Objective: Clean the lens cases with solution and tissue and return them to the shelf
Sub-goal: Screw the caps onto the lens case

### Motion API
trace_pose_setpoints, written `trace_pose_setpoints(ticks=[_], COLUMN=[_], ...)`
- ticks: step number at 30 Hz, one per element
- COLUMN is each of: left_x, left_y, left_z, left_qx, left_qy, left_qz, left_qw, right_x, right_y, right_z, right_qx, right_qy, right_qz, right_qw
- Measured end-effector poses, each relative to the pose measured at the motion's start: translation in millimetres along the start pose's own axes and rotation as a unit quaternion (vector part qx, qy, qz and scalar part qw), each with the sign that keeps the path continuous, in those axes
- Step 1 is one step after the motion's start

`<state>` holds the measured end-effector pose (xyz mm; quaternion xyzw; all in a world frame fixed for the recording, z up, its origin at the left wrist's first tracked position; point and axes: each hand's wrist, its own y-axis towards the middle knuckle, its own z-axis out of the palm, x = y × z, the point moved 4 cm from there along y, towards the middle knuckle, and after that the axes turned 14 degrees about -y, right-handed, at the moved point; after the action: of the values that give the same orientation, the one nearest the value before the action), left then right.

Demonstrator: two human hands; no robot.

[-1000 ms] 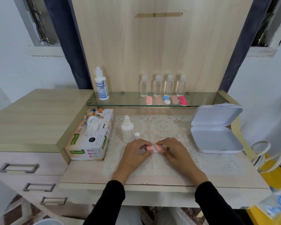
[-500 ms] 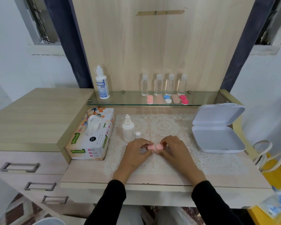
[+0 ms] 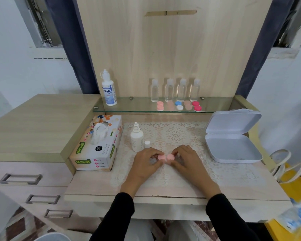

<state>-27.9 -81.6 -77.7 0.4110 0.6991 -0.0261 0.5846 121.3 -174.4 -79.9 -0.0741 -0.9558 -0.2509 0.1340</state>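
Both hands reach forward with black-sleeved forearms angled inward, low over the lace mat on the surface, fingertips facing each other. The left hand and right hand each keep a curled grip on one end of the pink lens case. The case is just right of the small white solution bottle and nearer the person.

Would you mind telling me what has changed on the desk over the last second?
Nothing has visibly moved. The left hand and right hand still pinch the two caps of the pink lens case over the lace mat; any twisting is too slight to tell. The solution bottle, tissue box and white box stayed put.
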Motion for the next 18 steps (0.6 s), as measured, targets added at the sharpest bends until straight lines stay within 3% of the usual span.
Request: trace_pose_setpoints(ticks=[18], left_x=[1.0], left_y=[-0.6], left_z=[0.7], left_qx=[0.0], left_qy=[0.002], left_qz=[-0.003], left_qw=[1.0], right_x=[4.2], right_y=[-4.0], right_z=[-1.4], right_qx=[0.0], right_qy=[-0.016], right_qz=[-0.014], right_qw=[1.0])
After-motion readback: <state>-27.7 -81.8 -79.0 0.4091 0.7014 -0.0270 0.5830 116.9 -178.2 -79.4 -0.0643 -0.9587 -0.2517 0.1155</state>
